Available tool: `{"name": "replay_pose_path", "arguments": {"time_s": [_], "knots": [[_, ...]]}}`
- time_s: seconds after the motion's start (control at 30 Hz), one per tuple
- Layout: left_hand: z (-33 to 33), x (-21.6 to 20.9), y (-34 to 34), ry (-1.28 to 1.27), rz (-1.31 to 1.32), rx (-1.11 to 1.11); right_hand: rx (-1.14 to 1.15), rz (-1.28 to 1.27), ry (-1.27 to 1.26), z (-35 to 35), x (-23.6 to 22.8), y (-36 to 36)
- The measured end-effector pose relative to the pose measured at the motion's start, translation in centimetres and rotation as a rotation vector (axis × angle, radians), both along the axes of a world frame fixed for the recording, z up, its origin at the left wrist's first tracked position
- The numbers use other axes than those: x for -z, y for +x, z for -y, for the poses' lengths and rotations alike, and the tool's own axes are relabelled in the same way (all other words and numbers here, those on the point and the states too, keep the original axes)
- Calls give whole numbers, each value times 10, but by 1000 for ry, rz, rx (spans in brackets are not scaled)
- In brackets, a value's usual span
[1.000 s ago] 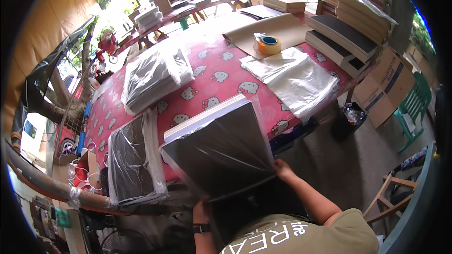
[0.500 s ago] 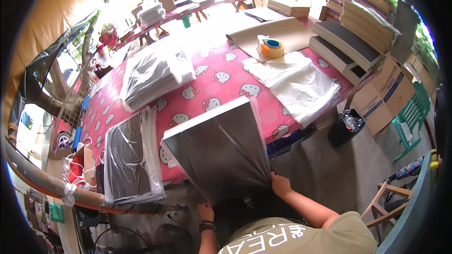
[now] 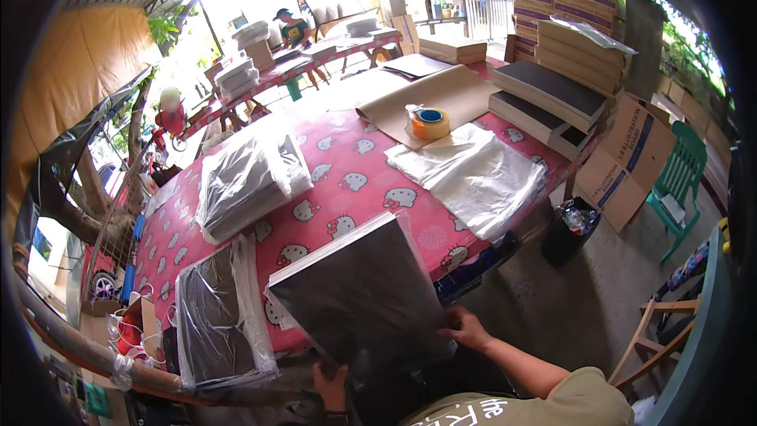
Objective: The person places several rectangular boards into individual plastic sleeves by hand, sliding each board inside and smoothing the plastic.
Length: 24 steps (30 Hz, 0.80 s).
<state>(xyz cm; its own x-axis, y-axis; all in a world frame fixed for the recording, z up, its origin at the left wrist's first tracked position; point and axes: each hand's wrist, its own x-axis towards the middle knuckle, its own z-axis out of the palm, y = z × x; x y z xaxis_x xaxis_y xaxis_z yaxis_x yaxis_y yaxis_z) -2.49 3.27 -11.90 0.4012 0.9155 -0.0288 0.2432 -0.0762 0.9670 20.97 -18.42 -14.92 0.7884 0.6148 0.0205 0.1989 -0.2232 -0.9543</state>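
Note:
A thick stack of black boards (image 3: 355, 288) in a clear plastic bag lies at the table's near edge, its near end overhanging toward me. My right hand (image 3: 467, 329) is closed on the bag at the stack's right near corner. My left hand (image 3: 330, 385) holds the near left corner, thumb toward the stack; part of its grip is hidden. To the left lies another bagged black stack (image 3: 213, 315). Farther back sits a bagged pile of boards (image 3: 244, 181). White plastic bags (image 3: 481, 177) are spread flat at the right.
The table has a pink patterned cover (image 3: 347, 181). A tape roll (image 3: 428, 121) rests on brown paper (image 3: 386, 114). Black-topped board stacks (image 3: 548, 87) stand at the far right, near a cardboard sheet (image 3: 627, 154), a bin (image 3: 569, 233) and a green chair (image 3: 680, 181). A person (image 3: 295, 31) is at a far table.
The view has tilted up. My right hand has shifted up along the stack's right edge, and my left hand has turned with its fingers against the corner. The plastic's near end looks less stretched.

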Motion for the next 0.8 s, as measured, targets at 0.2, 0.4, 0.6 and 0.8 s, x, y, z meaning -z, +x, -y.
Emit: {"name": "replay_pose_path", "arguments": {"time_s": [0.2, 0.4, 0.6, 0.8], "knots": [[-3, 14, -9, 289, -197, -89, 43, 431, -19, 0, 19, -3], [18, -14, -8, 79, 128, 48, 21, 298, 20, 16, 2, -4], [6, 4, -32, 303, -144, 229, 137, 345, 186, -10, -46, -16], [0, 68, -40, 266, -178, 347, -261, -331, 368, -18, -23, -14]]}}
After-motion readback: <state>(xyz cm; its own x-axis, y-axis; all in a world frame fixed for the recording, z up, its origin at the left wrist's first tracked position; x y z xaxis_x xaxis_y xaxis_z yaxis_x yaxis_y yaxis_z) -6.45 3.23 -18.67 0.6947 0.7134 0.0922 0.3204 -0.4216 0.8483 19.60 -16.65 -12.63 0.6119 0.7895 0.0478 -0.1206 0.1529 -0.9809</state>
